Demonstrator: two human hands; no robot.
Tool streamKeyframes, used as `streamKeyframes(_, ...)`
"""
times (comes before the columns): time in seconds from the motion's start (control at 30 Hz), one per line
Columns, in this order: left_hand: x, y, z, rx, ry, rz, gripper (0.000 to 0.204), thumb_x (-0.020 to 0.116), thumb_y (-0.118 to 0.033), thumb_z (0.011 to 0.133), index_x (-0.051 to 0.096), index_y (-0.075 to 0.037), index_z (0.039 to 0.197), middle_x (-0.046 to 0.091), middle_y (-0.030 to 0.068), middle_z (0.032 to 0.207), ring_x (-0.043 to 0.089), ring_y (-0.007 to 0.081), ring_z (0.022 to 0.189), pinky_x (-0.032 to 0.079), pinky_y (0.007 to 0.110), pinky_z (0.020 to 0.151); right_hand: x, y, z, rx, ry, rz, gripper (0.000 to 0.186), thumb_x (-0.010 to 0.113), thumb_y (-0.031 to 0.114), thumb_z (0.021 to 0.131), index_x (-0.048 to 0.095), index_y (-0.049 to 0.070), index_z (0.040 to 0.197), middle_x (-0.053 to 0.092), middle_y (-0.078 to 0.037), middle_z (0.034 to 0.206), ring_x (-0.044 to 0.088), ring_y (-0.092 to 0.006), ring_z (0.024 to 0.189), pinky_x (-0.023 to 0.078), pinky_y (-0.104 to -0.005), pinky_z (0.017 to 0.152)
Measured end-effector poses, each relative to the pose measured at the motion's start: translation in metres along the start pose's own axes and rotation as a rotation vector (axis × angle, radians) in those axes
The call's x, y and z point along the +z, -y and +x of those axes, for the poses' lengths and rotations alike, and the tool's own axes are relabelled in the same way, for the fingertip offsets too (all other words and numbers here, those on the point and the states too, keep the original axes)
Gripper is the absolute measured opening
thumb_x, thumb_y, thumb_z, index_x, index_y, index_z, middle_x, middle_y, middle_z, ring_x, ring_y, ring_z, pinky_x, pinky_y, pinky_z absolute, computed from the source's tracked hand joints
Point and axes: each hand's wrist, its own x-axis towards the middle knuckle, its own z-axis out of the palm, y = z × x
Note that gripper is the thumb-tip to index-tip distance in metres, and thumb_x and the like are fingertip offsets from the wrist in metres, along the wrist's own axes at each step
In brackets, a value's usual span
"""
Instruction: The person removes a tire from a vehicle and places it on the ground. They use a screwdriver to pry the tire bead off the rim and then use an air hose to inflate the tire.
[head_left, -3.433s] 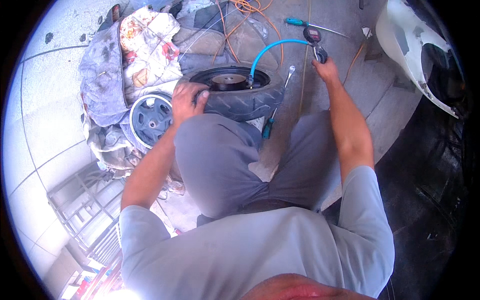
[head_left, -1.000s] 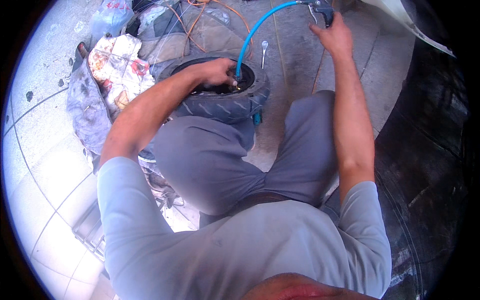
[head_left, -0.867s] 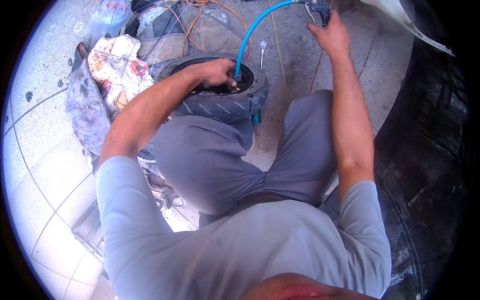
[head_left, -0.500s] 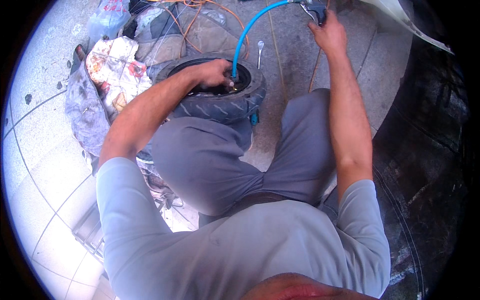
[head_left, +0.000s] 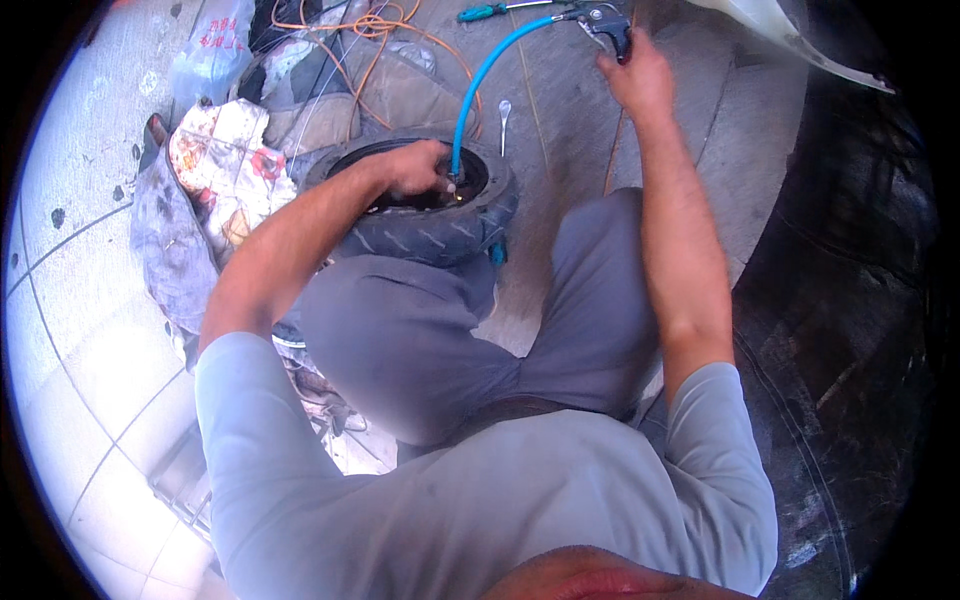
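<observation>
A black tyre on a wheel rim (head_left: 430, 235) lies on the floor just ahead of my knees. Over its hub, my left hand (head_left: 415, 168) pinches the end of a blue air hose (head_left: 480, 82) inside the rim; the fingers partly hide the fitting there. From that end the hose arches up and right to a black and silver air inflator gun (head_left: 608, 24). Around the gun's grip my right hand (head_left: 640, 80) is closed, held out at the far right with the arm nearly straight.
A metal spoon-shaped tyre lever (head_left: 504, 125) lies beyond the tyre, and a teal-handled screwdriver (head_left: 482, 13) lies farther back. Orange cord (head_left: 372, 25), stained cloths (head_left: 225, 165) and a plastic bag (head_left: 212, 50) are at the left. A pale curved panel (head_left: 800, 40) is at the far right.
The whole view has shifted slightly, so the tyre and hands sit lower, and the teal-handled screwdriver now shows at the top. Both hands keep the same holds.
</observation>
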Motion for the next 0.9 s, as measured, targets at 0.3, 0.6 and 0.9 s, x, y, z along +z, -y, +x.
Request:
streamKeyframes(0.3, -0.001, -0.005, 0.006, -0.006, 0.031, 0.024, 0.039, 0.079, -0.010, 0.084, 0.067, -0.001, 0.120, 0.075, 0.0140, 0.111, 0.068, 0.0253, 0.103, 0.051, 0.040, 0.094, -0.012, 0.028, -0.012, -0.150, -0.212, 0.029, 0.065, 0.088, 0.041, 0.071, 0.057, 0.004, 0.114, 0.070, -0.020, 0.111, 0.068, -0.0421, 0.103, 0.055, -0.0513, 0.085)
streamKeyframes(0.6, -0.001, -0.010, 0.002, 0.001, -0.001, -0.013, 0.038, 0.079, -0.007, 0.084, 0.066, 0.001, 0.118, 0.075, 0.0130, 0.106, 0.069, 0.0219, 0.099, 0.053, 0.038, 0.090, -0.010, 0.024, -0.013, -0.161, -0.225, 0.073, 0.061, 0.088, 0.036, 0.071, 0.057, 0.006, 0.114, 0.071, -0.018, 0.108, 0.068, -0.0416, 0.102, 0.054, -0.0520, 0.084)
streamKeyframes(0.9, -0.001, -0.012, 0.000, 0.026, -0.009, -0.060, 0.037, 0.080, -0.009, 0.084, 0.067, 0.001, 0.117, 0.075, 0.0126, 0.103, 0.069, 0.0230, 0.095, 0.053, 0.039, 0.089, -0.009, 0.023, -0.009, -0.143, -0.204, 0.055, 0.059, 0.087, 0.034, 0.072, 0.057, 0.006, 0.115, 0.071, -0.018, 0.110, 0.068, -0.0412, 0.104, 0.054, -0.0521, 0.085)
